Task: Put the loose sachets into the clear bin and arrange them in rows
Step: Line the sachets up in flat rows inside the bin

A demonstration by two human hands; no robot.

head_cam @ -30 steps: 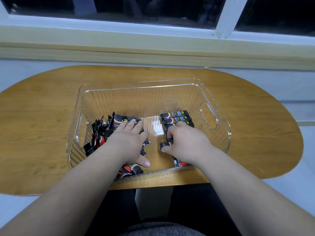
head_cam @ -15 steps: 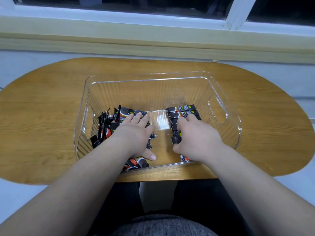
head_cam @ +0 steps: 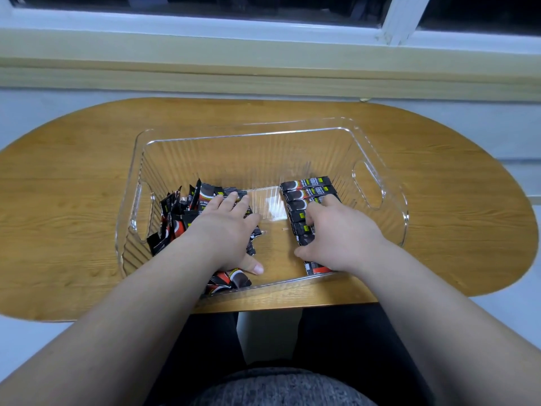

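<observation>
A clear ribbed plastic bin [head_cam: 243, 135] with a handle cut-out in each end wall is seen standing on an oval wooden table [head_cam: 73, 186], below a pale window sill [head_cam: 263, 63].

All visible sachets are contained in the bin. A loose heap of black-and-red sachets [head_cam: 175, 218] is observed against the left end wall, lying at mixed angles, some on edge. A row of black sachets [head_cam: 307, 190] is laid flat along the right side, stacked edge to edge from the far part of the floor towards the near wall. A bare strip of bin floor is left between heap and row.

The left hand [head_cam: 225, 230] is laid palm down on the heap, fingers straight and spread, with the thumb resting on the bin floor; nothing is gripped. The right hand [head_cam: 339, 232] is placed over the near part of the row, fingers bent down onto the sachets and thumb stretched out to the left. Whether a sachet is pinched under those fingers cannot be told.
</observation>
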